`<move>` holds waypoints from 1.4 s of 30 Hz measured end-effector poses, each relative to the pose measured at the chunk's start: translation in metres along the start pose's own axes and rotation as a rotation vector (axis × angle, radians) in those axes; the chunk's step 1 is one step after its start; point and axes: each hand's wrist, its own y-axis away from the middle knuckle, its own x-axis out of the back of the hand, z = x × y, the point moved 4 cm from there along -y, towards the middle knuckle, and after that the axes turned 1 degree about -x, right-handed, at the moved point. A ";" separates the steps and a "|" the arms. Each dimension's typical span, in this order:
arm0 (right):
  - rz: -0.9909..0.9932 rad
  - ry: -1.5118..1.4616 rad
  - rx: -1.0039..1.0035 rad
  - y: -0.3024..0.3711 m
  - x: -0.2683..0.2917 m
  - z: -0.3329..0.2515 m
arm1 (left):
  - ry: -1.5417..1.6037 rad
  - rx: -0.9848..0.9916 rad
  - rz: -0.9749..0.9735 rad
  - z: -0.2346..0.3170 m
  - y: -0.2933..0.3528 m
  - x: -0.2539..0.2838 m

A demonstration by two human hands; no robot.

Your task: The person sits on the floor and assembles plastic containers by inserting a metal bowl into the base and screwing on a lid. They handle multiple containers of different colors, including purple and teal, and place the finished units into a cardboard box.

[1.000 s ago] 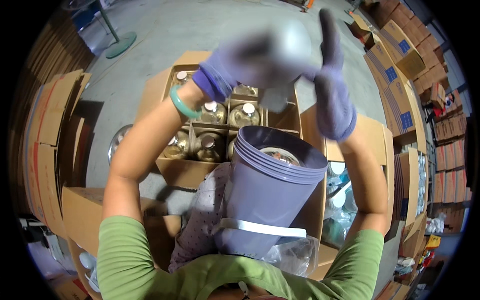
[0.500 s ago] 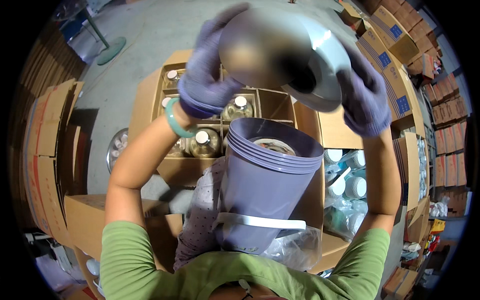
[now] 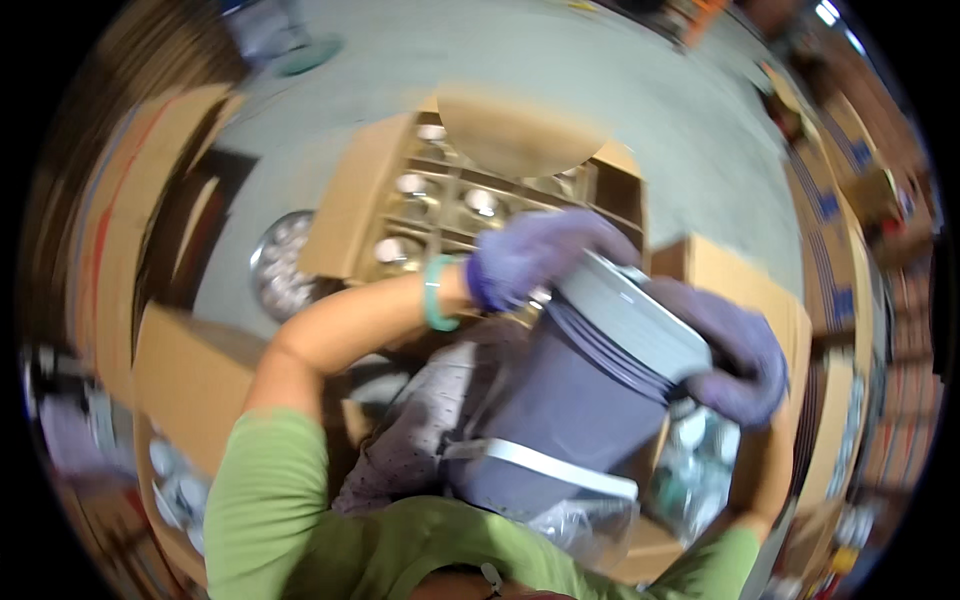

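A grey-purple plastic bucket (image 3: 545, 400) leans in front of my body, tilted to the right, with a pale handle (image 3: 540, 462) across its lower side. A light grey-blue lid (image 3: 635, 315) sits over its ribbed rim, hiding the inside. My left hand (image 3: 545, 252), in a purple knit glove, holds the lid's far left edge, its fingers reaching over the far side. With the same kind of glove, my right hand (image 3: 735, 350) wraps round the lid's right edge. Clear plastic film (image 3: 585, 525) hangs by the bucket's bottom.
Beyond the bucket stands an open divided carton (image 3: 345, 200) of white-capped glass jars (image 3: 482, 203). A round metal tray (image 3: 275, 268) of white caps lies on the floor to its left. At right, another carton holds plastic-wrapped items (image 3: 695, 460). Stacked cartons (image 3: 835, 220) line the right side.
Both hands have brought the lid down from above onto the bucket's mouth, covering what showed inside. The bucket leans further right, and the view has shifted.
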 end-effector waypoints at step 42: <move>0.580 0.003 0.230 0.051 -0.021 0.080 | 0.354 0.552 0.066 -0.044 -0.007 -0.033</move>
